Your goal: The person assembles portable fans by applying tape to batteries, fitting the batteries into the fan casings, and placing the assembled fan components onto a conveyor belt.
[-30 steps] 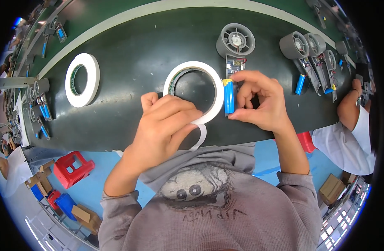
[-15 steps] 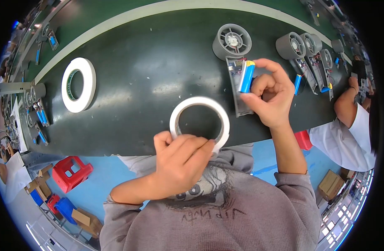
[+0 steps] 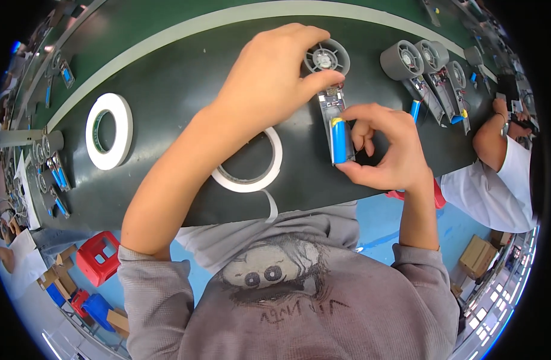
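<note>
A grey handheld fan housing (image 3: pixel 342 53) lies on the dark green table, its round head away from me and its open handle, with a small circuit board (image 3: pixel 331 95), toward me. My left hand (image 3: pixel 272 75) grips the round head between thumb and fingers. Between the thumb and fingers of my right hand (image 3: pixel 398 147) is a blue cylindrical battery (image 3: pixel 339 143) with a yellow end, held lengthwise over the lower handle; whether it touches the handle's floor cannot be seen. Partly under my left forearm, a roll of white tape (image 3: pixel 274 165) lies flat, its loose end hanging past the table edge.
Another white tape roll (image 3: pixel 122 132) is at the left. More fan housings (image 3: pixel 401 62) with wires and blue batteries (image 3: pixel 415 110) sit at the right, others (image 3: pixel 53 141) at the far left. A person in white (image 3: pixel 488 198) works at the right. A red stool (image 3: pixel 95 261) stands lower left.
My left hand has let go of the tape roll and reached forward to the fan head. The roll now lies farther left. My right hand has lowered the battery toward me along the handle.
</note>
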The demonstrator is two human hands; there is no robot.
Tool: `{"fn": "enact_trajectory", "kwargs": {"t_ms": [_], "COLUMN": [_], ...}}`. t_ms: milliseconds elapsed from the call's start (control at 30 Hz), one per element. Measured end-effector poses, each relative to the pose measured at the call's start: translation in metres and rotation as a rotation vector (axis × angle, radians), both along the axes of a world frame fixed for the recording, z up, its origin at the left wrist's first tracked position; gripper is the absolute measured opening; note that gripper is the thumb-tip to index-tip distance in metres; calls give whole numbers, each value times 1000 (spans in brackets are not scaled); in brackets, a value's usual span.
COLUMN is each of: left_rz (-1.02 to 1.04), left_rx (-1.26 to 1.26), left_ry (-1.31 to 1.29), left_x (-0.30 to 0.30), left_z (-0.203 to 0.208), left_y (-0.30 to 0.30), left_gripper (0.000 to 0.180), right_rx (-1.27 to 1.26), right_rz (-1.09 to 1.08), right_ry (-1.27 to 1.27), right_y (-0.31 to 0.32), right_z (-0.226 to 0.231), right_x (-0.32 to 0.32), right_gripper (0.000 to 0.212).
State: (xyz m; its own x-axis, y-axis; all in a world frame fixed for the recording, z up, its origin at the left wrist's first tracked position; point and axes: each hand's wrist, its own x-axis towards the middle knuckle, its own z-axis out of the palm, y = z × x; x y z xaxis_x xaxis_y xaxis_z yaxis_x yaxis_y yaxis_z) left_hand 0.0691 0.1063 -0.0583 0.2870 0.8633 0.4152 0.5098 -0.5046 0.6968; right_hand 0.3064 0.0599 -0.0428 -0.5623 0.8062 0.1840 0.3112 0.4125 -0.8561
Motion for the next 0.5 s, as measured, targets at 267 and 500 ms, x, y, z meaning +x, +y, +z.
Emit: {"fn": "enact_trajectory", "kwargs": {"t_ms": [267,500], "left_rz": [7,17], "left_rx": [88,73], "left_ry": [-31,51], "left_x": [6,5], "left_z": [-7,4], "left_y": [-4,-6], "left_gripper": [54,54], "right_rx": [251,181], "right_rz": [122,106], "right_ry": [-348,-398], "right_y": [12,17], "right_z": [-6,-11], "right_x": [5,5], "right_gripper": [53,52]}}
